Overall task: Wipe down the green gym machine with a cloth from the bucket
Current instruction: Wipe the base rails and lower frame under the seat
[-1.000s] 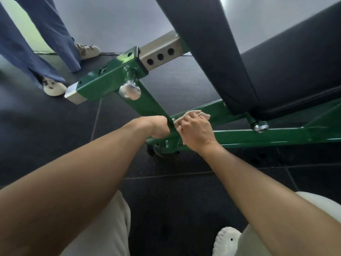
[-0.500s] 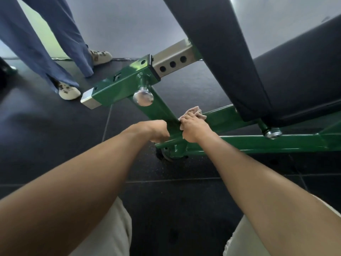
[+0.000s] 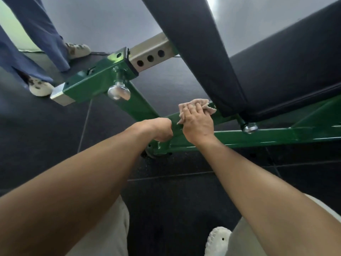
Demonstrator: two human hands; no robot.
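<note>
The right hand (image 3: 198, 124) presses a crumpled pinkish-beige cloth (image 3: 195, 105), fingers nearly flat, onto the green painted steel machine frame (image 3: 258, 137). The left hand (image 3: 160, 130) curls tight round its slanted strut.

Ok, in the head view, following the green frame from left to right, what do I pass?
Along it: silver end cap → chrome knob → left hand gripping the green frame → right hand pressing the cloth → second chrome knob.
</note>
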